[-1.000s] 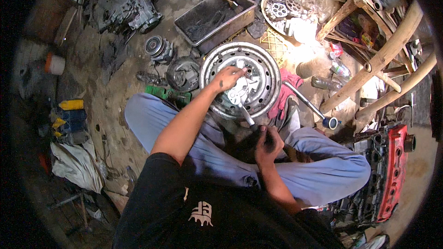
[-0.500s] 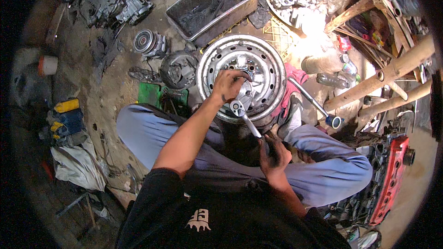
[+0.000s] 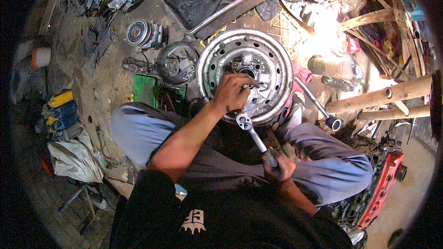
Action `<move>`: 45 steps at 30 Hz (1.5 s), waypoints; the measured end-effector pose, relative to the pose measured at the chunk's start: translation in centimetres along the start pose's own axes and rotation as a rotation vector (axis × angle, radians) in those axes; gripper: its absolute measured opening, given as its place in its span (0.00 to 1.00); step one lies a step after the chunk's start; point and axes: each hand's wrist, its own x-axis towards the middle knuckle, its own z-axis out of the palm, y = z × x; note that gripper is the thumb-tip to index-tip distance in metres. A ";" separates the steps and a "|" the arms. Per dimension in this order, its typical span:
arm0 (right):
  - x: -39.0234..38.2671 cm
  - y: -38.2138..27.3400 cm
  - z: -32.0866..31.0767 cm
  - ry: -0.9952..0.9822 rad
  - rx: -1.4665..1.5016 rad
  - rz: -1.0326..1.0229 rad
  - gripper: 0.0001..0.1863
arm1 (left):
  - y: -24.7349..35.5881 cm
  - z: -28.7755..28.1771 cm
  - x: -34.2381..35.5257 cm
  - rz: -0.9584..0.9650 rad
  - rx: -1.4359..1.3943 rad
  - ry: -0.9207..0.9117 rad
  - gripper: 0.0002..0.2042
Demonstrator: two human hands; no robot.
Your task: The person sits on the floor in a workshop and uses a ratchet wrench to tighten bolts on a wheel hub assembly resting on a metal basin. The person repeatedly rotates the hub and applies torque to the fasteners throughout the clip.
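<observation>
A silver steel wheel rim (image 3: 286, 93) lies flat in front of my crossed legs. Over the near left part of its centre is my left hand (image 3: 232, 93), fingers bent toward the thumb; whatever they pinch, if anything, is hidden. My right hand (image 3: 279, 168) is wrapped around the grip end of a ratchet wrench (image 3: 258, 140). The ratchet's round head points up and left, just below my left hand at the rim's near edge. To the right, a long metal bar with a dark socket-like end (image 3: 314, 100) leans beside the rim.
A grey tub (image 3: 214, 20) with dark residue stands beyond the rim. Left of the rim lie a round metal housing (image 3: 177, 63), a pulley unit (image 3: 144, 34) and a green tool case (image 3: 145, 91). Wooden poles (image 3: 383, 96) and a red-topped engine part (image 3: 380, 189) are at right.
My right hand has drawn the ratchet slightly down and right, showing its greenish grip. My left hand has shifted a little nearer to me over the rim. The whole view has shifted a little.
</observation>
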 end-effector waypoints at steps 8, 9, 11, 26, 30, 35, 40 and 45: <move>1.3 -1.5 -1.6 -0.417 0.203 0.336 0.26 | 0.5 0.2 -0.2 0.023 0.129 0.107 0.12; 2.1 -1.9 -1.5 -0.440 0.230 0.316 0.27 | 0.5 0.2 -0.1 0.015 0.124 0.099 0.12; 3.6 -3.0 -0.8 -0.492 0.280 0.269 0.28 | 0.0 0.3 -0.3 -0.003 0.114 0.092 0.12; 4.2 -4.6 -0.6 -0.100 0.861 0.827 0.27 | 0.3 0.5 -1.0 -0.041 0.173 0.199 0.11; 4.5 -4.8 0.5 -0.100 0.906 0.807 0.27 | 0.2 0.4 -1.0 -0.087 0.159 0.154 0.12; 5.3 -4.7 1.4 -0.105 0.870 0.789 0.26 | 0.4 0.3 -1.0 -0.095 0.152 0.148 0.12; 4.9 -5.2 2.4 -0.027 0.800 0.833 0.25 | 0.1 0.5 -1.1 -0.079 0.181 0.170 0.12; 4.6 -6.0 4.7 0.034 0.788 0.794 0.24 | -0.4 0.6 -0.8 -0.118 0.091 0.085 0.12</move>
